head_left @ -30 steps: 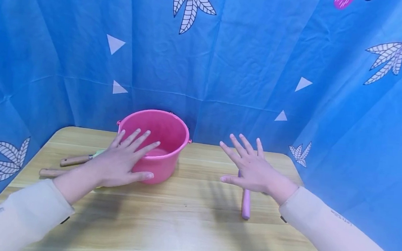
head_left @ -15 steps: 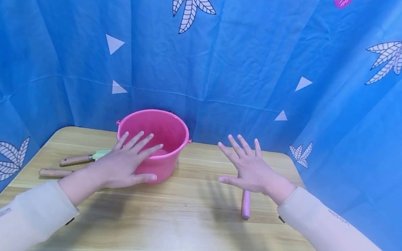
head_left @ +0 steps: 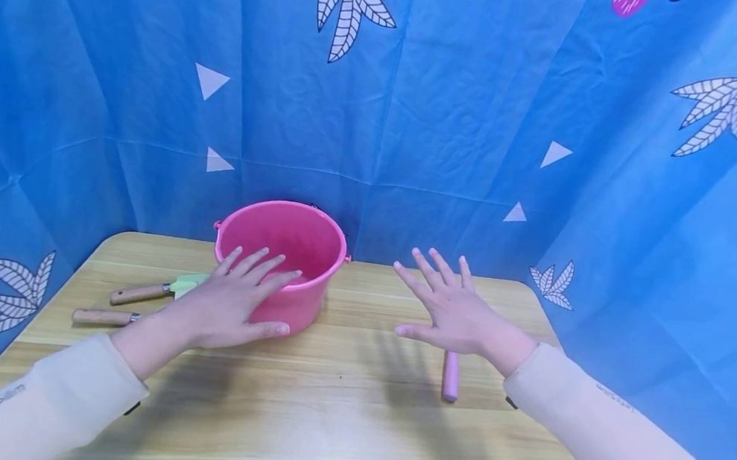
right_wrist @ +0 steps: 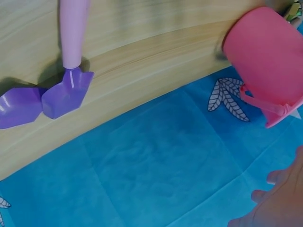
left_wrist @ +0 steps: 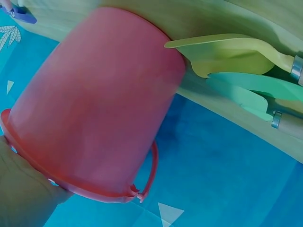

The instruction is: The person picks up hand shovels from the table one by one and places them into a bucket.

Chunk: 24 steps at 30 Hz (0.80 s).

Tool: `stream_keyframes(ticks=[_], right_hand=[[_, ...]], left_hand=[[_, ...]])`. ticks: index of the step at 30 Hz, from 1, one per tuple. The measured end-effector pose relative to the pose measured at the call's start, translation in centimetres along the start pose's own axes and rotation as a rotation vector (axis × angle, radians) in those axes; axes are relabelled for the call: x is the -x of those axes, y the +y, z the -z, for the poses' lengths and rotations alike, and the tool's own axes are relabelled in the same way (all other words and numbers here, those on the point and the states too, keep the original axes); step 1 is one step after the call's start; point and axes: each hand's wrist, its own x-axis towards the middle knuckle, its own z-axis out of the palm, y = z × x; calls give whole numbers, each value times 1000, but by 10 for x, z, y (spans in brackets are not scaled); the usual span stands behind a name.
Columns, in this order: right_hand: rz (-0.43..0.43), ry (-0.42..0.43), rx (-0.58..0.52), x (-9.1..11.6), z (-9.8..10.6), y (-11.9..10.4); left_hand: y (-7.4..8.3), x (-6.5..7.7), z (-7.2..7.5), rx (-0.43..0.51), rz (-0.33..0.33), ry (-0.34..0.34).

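Note:
A pink bucket (head_left: 307,302) stands upright at the back of the table. My left hand (head_left: 225,312), fingers spread and straight, hovers in front of it and holds nothing. To the left of that hand lie a green trowel (head_left: 186,283) and a second wooden handle (head_left: 104,318); the left wrist view shows a yellow trowel (left_wrist: 232,52) beside the green one. My right hand (head_left: 454,318), also spread, hangs above a purple hand tool, whose lilac handle (head_left: 451,377) sticks out below it. In the right wrist view, its purple blade (right_wrist: 68,97) lies by another purple blade (right_wrist: 21,108).
The wooden table (head_left: 335,421) has rounded back corners. A blue patterned curtain (head_left: 454,119) hangs close behind it and along both sides. The bucket's handle (left_wrist: 154,165) hangs at its rim.
My left hand has drifted slightly right and nearer, uncovering more of the green trowel. My right hand has shifted a little left. The bucket and tools have stayed put.

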Motion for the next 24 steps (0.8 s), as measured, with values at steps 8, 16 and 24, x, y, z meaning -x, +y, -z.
stream_keyframes(ticks=[8, 16, 24], right_hand=[[-22, -35, -24, -3, 0, -7], [-12, -33, -34, -5, -1, -10], [12, -36, -62, -9, -2, -13]], left_hand=[[-1, 0, -3, -38, -12, 4], [0, -1, -4, -46, -44, 19], [1, -3, -7, -43, -71, 60]])
